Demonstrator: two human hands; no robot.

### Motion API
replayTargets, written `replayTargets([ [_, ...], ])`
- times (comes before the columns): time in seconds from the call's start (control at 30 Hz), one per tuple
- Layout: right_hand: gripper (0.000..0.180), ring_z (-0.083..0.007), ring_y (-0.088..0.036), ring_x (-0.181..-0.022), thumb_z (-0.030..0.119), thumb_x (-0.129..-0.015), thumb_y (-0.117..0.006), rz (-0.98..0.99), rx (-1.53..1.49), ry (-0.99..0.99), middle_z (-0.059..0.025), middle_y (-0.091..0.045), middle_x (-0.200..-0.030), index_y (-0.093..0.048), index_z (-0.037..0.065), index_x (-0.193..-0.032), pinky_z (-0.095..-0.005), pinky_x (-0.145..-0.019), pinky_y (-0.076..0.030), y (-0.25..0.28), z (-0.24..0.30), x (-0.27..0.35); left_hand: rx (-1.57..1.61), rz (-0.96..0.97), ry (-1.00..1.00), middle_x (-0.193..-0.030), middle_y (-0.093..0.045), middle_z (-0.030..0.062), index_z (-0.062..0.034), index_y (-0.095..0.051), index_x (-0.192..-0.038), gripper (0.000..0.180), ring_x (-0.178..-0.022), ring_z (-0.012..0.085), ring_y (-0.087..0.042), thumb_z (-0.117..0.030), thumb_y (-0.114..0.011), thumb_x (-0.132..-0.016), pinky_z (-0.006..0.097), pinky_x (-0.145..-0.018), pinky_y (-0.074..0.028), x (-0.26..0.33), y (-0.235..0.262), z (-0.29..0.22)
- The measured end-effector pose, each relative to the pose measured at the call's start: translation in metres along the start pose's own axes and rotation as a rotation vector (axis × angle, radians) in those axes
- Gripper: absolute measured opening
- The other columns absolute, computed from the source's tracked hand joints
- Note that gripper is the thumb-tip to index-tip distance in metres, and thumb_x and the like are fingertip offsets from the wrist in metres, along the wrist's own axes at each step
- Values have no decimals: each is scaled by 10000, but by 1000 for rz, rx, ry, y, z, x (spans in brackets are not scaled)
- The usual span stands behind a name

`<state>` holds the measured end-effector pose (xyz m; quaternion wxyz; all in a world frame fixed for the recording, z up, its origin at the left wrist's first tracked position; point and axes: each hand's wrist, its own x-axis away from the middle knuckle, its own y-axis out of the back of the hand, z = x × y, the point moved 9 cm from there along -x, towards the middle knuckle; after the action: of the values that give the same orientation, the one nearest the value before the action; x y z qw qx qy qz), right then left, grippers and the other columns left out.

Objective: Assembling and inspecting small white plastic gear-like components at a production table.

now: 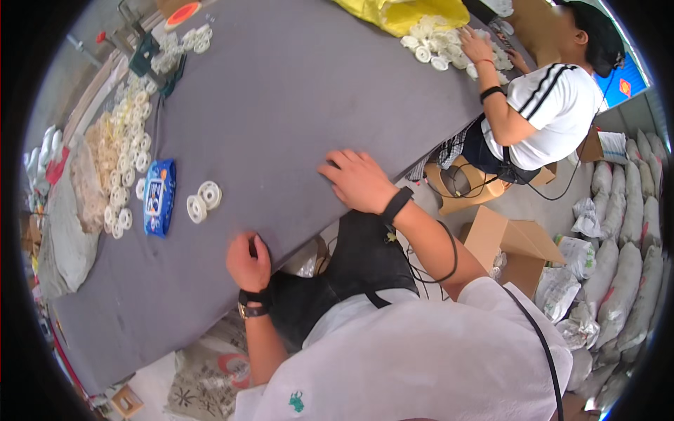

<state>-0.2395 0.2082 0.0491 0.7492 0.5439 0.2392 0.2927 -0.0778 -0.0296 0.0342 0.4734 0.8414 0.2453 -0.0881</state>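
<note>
My left hand [249, 262] is over the near edge of the grey-covered table [281, 91]. Its thumb shows, but the fingers are blurred and partly turned out of sight. Farther right, my right hand [359, 181] rests palm down near the table edge with its fingers spread and nothing in them. Two round white plastic wheels [203, 201] lean together on the table, beyond my left hand and touching neither hand. Beside them lies a blue soft pack of wipes [159, 197].
A long heap of white plastic wheels [130, 154] lines the left side, by a green clamp-like tool [145, 56]. At the far right a co-worker [547, 91] handles more wheels [439, 43] by a yellow bag [400, 12]. An open cardboard box [516, 242] and stacked sacks [618, 281] stand right.
</note>
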Motion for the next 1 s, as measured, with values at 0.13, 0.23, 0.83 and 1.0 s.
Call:
replayTargets([
  [0.13,564,-339,-494,-1367,285,-871,-775,-53,5,-84,-133,-531,-1454,-614,136,-1391,-492,-1096,-432,33,-52,49,15,-8,2,-771,-624,126,-63,-674,-929,58,-703,353,-607,-102,-700,-895,460,-644,-477,11,1,-16],
  [0.23,686,-387,-468,-1411,381,-833,-826,-96,44,-267,-191,-487,-1539,-590,126,-1424,-524,-1134,-409,52,-97,68,4,-12,-13,-769,-618,137,-60,-672,-931,56,-703,364,-607,-93,-692,-890,472,-642,-473,0,4,-14],
  [0.83,721,-410,-484,-1419,371,-923,-784,-571,-591,-490,-281,-503,-1518,-516,-43,-1449,-459,-1177,-395,75,-162,85,-35,-27,2,-823,-653,134,-79,-669,-940,66,-758,362,-643,-107,-695,-886,476,-658,-498,6,13,-14],
  [1.0,618,-447,-503,-1348,349,-897,-768,-509,-205,-381,-256,-549,-1448,-588,14,-1384,-505,-1150,-409,46,-134,72,-15,-20,-42,-797,-641,137,-64,-669,-943,60,-738,359,-636,-107,-687,-904,458,-664,-490,5,11,-14],
])
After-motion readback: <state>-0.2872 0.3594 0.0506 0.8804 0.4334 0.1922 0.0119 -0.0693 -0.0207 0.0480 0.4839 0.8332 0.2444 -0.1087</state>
